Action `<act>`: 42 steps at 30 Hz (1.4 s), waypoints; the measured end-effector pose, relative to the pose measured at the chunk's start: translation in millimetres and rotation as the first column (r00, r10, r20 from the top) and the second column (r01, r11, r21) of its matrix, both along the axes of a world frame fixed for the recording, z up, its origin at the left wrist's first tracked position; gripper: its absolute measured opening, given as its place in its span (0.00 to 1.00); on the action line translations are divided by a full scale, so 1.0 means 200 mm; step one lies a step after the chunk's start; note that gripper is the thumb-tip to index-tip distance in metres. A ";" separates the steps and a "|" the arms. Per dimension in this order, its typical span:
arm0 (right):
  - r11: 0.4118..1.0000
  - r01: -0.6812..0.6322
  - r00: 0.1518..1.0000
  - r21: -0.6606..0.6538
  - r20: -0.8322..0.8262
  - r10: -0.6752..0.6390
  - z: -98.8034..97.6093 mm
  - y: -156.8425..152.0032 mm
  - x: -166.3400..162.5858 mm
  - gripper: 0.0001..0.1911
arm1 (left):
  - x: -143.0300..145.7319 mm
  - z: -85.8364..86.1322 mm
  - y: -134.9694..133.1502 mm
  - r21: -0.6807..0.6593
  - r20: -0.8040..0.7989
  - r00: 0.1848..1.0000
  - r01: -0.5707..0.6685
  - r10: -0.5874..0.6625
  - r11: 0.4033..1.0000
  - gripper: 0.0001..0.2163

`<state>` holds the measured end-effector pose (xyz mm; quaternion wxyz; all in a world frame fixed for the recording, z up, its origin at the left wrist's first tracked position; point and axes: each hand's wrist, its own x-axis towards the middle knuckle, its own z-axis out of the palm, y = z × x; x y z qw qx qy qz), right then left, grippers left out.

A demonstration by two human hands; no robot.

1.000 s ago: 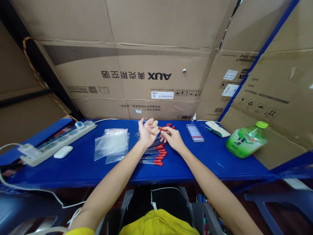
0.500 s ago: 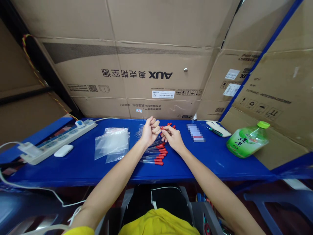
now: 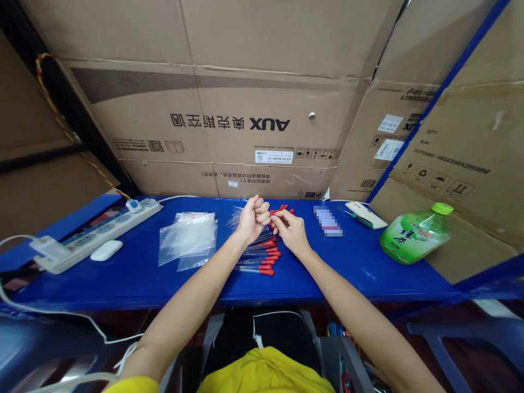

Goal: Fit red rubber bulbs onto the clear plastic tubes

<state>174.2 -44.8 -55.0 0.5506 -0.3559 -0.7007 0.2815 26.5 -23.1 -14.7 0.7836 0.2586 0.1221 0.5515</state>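
Over the middle of the blue table, my left hand (image 3: 252,218) is curled into a fist around what looks like a dropper; the fingers hide most of it. Close against it, my right hand (image 3: 290,230) pinches that dropper's red rubber bulb (image 3: 271,224) between thumb and fingertips. Several droppers (image 3: 267,271) with clear tubes and red bulbs lie below my hands, bulbs to the right. More red bulbs (image 3: 282,208) show behind my right hand, and clear tubes (image 3: 234,218) lie left of my left hand.
Clear plastic bags (image 3: 190,238) lie left of the droppers. A power strip (image 3: 102,233) and white earbud case (image 3: 106,250) are farther left. On the right are a blurred-out phone-like item (image 3: 328,221), a white device (image 3: 370,214), a green screwdriver (image 3: 362,220) and a green tea bottle (image 3: 413,237).
My hands stay almost in place. My right fingertips have shifted slightly at the red bulb, and less of it shows between my hands. The things on the table have not moved.
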 end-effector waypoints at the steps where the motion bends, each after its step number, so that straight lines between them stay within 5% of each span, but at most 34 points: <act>1: 1.000 0.018 1.000 0.012 0.012 -0.018 0.01 0.00 0.00 0.14 | 0.00 0.00 0.00 -0.016 0.029 1.000 0.000 0.000 1.000 0.20; 7: 0.996 0.094 0.995 0.009 0.041 -0.095 0.01 0.01 0.01 0.16 | -0.02 0.00 0.00 -0.064 0.090 0.996 -0.017 0.022 0.998 0.21; 28: 1.000 0.014 0.998 -0.009 0.066 -0.013 0.03 0.01 0.02 0.15 | 0.00 0.00 -0.02 -0.024 0.183 0.982 -0.045 0.048 0.999 0.20; 42: 0.999 0.029 0.997 0.024 0.066 -0.030 0.04 -0.02 0.02 0.15 | -0.01 0.01 0.00 -0.020 0.056 0.998 0.000 0.001 1.000 0.21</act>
